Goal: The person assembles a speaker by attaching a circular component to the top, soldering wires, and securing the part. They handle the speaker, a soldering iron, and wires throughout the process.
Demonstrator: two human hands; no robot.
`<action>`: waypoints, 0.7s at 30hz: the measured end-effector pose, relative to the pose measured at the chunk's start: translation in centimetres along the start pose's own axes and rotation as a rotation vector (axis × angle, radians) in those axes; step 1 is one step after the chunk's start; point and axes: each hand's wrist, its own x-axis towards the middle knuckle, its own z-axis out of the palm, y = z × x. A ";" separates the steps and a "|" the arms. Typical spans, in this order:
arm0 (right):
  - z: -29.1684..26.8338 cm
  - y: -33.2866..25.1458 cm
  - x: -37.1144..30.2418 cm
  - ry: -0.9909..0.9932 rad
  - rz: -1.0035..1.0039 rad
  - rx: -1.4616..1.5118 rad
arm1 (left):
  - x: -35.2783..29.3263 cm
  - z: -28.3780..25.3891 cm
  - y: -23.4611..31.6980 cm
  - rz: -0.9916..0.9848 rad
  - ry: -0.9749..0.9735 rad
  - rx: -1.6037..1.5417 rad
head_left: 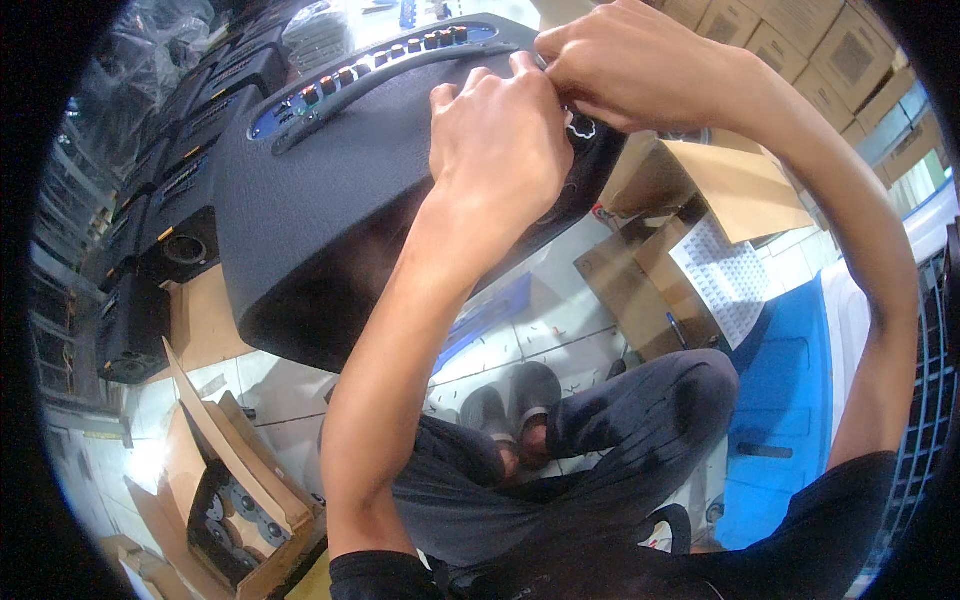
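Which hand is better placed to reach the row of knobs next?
Probably the left hand: it is nearer the knobs, while the right hand is farther right, by the black box's corner.

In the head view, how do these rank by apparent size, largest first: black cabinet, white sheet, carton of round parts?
1. Black cabinet
2. Carton of round parts
3. White sheet
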 end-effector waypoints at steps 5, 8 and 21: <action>-1.6 -0.6 1.6 -0.158 0.271 0.152 | 0.3 0.1 0.1 -0.095 -0.074 0.012; -1.3 -0.5 1.9 -0.123 0.315 0.206 | 0.3 0.0 0.0 -0.092 -0.068 -0.019; 0.2 2.0 -1.7 0.171 -0.196 0.107 | 0.1 -0.4 -0.1 -0.060 -0.056 -0.051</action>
